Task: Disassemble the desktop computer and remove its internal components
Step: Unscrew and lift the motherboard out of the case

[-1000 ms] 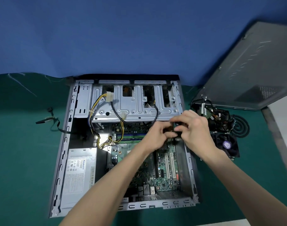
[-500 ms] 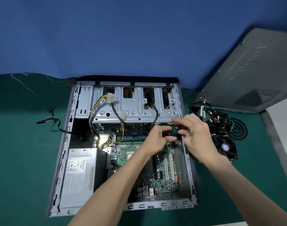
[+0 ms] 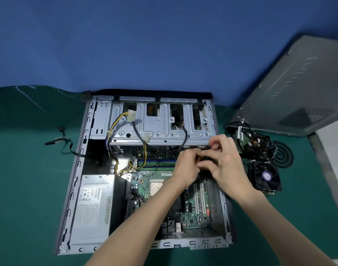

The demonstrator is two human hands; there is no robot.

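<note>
The open desktop case [image 3: 76, 189] lies flat on a green mat, and its green motherboard [image 3: 195, 217] is exposed. My left hand [image 3: 187, 167] and my right hand [image 3: 227, 164] meet over the board's upper right corner, just below the metal drive cage [image 3: 160, 131]. Between them, the fingers of both hands pinch a small black connector [image 3: 204, 157]. A black cable [image 3: 185, 135] comes down from the cage toward my fingers. My hands hide where the connector sits. The memory sticks [image 3: 156, 163] and the bare processor [image 3: 156, 187] lie to their left.
The grey power supply [image 3: 91, 206] fills the case's lower left, its yellow-black wires [image 3: 114, 127] looping up to the cage. On the right lie a tangle of removed parts [image 3: 250, 141], a black fan [image 3: 265, 176], a black coil [image 3: 283, 154] and the leaning side panel [image 3: 298, 89]. A loose cable [image 3: 62, 141] lies left.
Both hands have stayed at the board's upper right corner. My fingers have shifted slightly on the small black connector, and my right hand has edged up toward the cage.
</note>
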